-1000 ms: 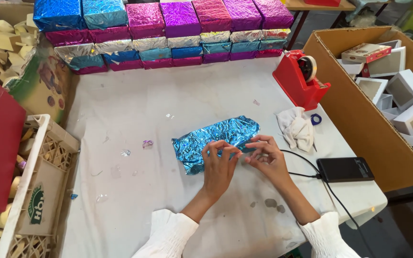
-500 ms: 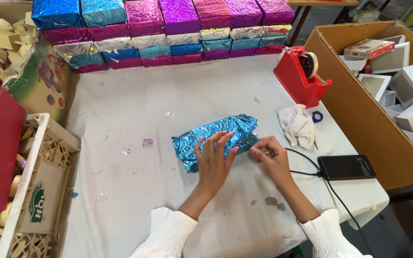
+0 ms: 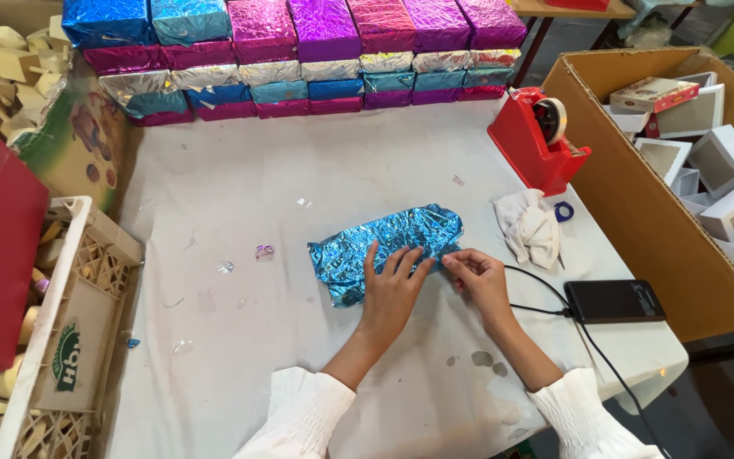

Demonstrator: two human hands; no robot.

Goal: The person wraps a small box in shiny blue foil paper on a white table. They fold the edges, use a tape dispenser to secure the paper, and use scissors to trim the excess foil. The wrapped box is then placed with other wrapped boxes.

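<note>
A box wrapped in crinkled blue foil (image 3: 384, 246) lies on the white-covered table (image 3: 299, 187), tilted with its right end farther away. My left hand (image 3: 392, 285) lies flat on the near side of the foil, fingers spread and pressing down. Just to its right, my right hand (image 3: 477, 276) pinches the foil's near right edge between thumb and fingers. Both sleeves are white.
Stacks of foil-wrapped boxes (image 3: 299, 55) in blue, pink, purple and silver line the far edge. A red tape dispenser (image 3: 537, 140), a white cloth (image 3: 528, 229) and a black phone (image 3: 613, 300) with cable sit right. A cardboard box (image 3: 639, 195) holds white boxes. A plastic crate (image 3: 70, 340) stands left.
My left hand slid from the foil's right end to lie flat on its near side. The wrapped box shifted slightly. My right hand stayed at the right edge.
</note>
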